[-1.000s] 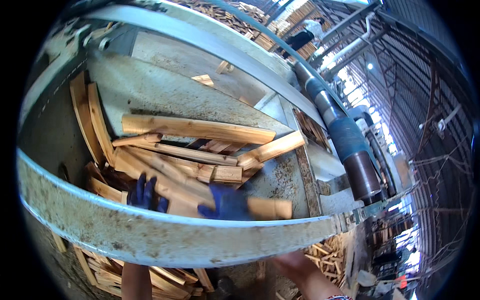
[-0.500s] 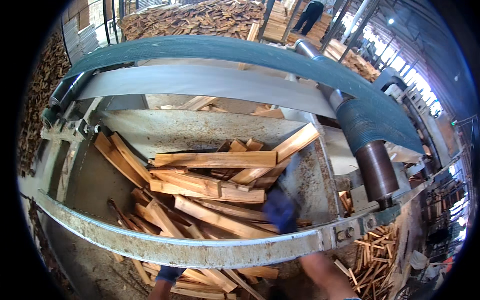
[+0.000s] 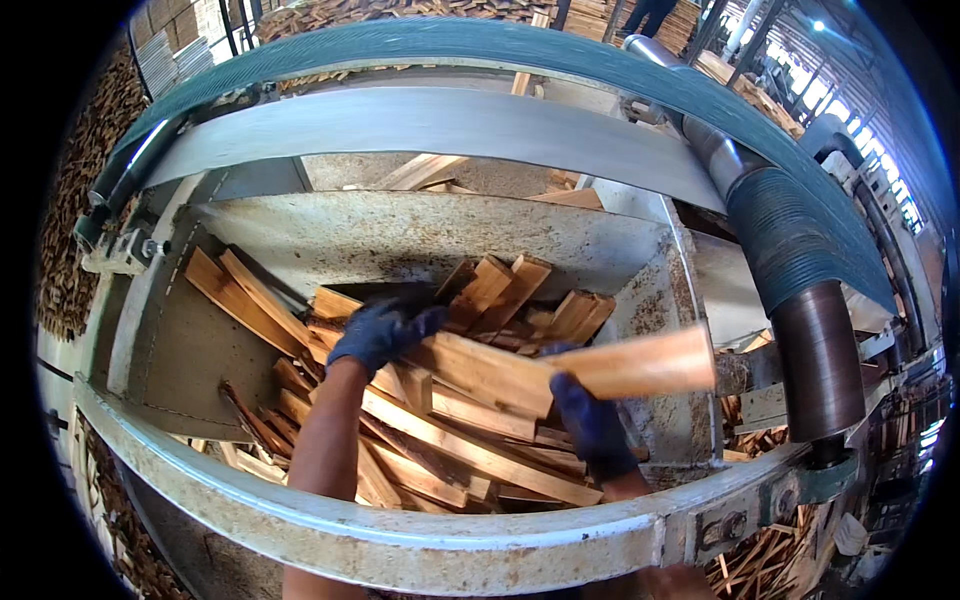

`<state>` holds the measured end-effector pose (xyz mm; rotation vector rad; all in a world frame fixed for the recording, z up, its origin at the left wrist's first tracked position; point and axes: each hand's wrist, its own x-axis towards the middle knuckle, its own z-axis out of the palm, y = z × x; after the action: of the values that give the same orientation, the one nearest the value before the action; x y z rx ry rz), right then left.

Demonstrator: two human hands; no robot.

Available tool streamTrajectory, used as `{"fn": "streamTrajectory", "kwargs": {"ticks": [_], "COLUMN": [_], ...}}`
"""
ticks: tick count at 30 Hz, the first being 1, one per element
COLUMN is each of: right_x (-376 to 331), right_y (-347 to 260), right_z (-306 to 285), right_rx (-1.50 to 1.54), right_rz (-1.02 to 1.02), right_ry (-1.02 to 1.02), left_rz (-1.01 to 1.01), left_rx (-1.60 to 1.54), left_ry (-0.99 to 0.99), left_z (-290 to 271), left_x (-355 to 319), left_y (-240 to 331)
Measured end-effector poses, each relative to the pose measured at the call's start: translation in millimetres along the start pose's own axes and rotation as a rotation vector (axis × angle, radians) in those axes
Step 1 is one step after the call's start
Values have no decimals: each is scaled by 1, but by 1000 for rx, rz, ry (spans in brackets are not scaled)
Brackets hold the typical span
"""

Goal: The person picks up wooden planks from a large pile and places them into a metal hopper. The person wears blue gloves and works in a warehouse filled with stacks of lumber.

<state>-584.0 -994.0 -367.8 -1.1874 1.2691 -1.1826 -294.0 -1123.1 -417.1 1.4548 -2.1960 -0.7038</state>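
A pale wooden board (image 3: pixel 645 365) is held over the right side of a rust-spotted metal bin (image 3: pixel 430 232), its far end blurred and reaching across the bin's right wall in the view. Its near end is gripped by the right hand (image 3: pixel 592 415), gloved in dark blue, with the thumb laid across the front and the other fingers partly hidden behind the wood. The left hand (image 3: pixel 378 335), gloved alike, is placed at the upper left end of a sawn plank (image 3: pixel 492 373), whose other end lies just beside the right thumb. The left fingers are pointed to the right and partly bent; whether they are closed on the plank cannot be told.

Beneath both hands, the bin is filled with loose timber offcuts (image 3: pixel 480 448), crossed at many angles. Two narrow slats (image 3: pixel 235 302) are leaned along the left side, and short wooden blocks (image 3: pixel 484 290) are propped up near the back wall. The bin is edged in front by a scuffed metal rail (image 3: pixel 400 552). Behind it, a green conveyor belt (image 3: pixel 420 38) is carried on a dark steel roller (image 3: pixel 825 355) at the right.
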Motion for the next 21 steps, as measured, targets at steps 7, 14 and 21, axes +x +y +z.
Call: {"fn": "streamTrajectory", "kwargs": {"ticks": [7, 14, 21], "right_x": [-60, 0, 24], "right_y": [38, -20, -67], "right_z": [18, 40, 30], "right_rx": [499, 179, 382], "right_rz": [-15, -12, -319], "right_ry": [33, 115, 339], "left_rz": [44, 29, 81], "left_rx": [312, 324, -328], "left_ry": [87, 75, 60], "left_z": [58, 63, 19], "left_x": [-120, -124, -154], "left_y": [49, 53, 90]}}
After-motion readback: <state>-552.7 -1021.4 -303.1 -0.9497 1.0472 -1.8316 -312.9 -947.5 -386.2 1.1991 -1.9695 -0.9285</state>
